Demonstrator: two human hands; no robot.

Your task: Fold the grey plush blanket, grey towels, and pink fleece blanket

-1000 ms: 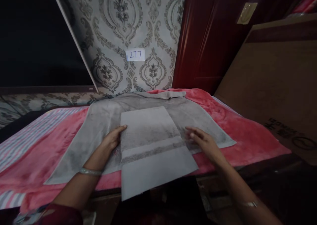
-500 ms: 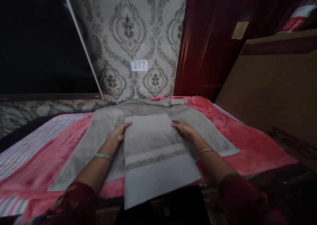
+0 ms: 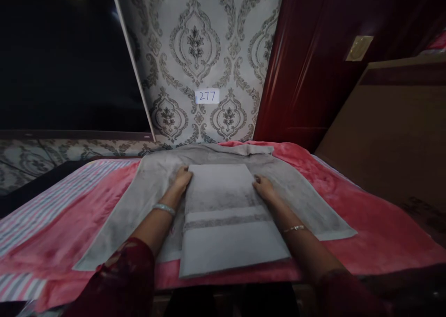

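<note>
A folded grey towel (image 3: 219, 191) with a darker band across it lies over a larger grey towel (image 3: 303, 191) spread beneath. My left hand (image 3: 182, 178) is closed at the folded towel's far left corner, fingers curled on the edge. On the opposite side, my right hand (image 3: 265, 187) pinches the far right edge; its fingertips are partly hidden. The near end of the folded towel reaches over a pink blanket (image 3: 362, 233).
A striped cloth (image 3: 62, 201) shows at the left under the pink blanket. Behind stand a dark screen (image 3: 69, 66) and a wall with a paper label (image 3: 207, 96). A large cardboard box (image 3: 393, 135) is at the right, by a dark red door panel (image 3: 306, 66).
The folded towel's near end has dropped and now lies flatter on the bedding. Both hands stay at its far edges; the camera view has shifted a little left.
</note>
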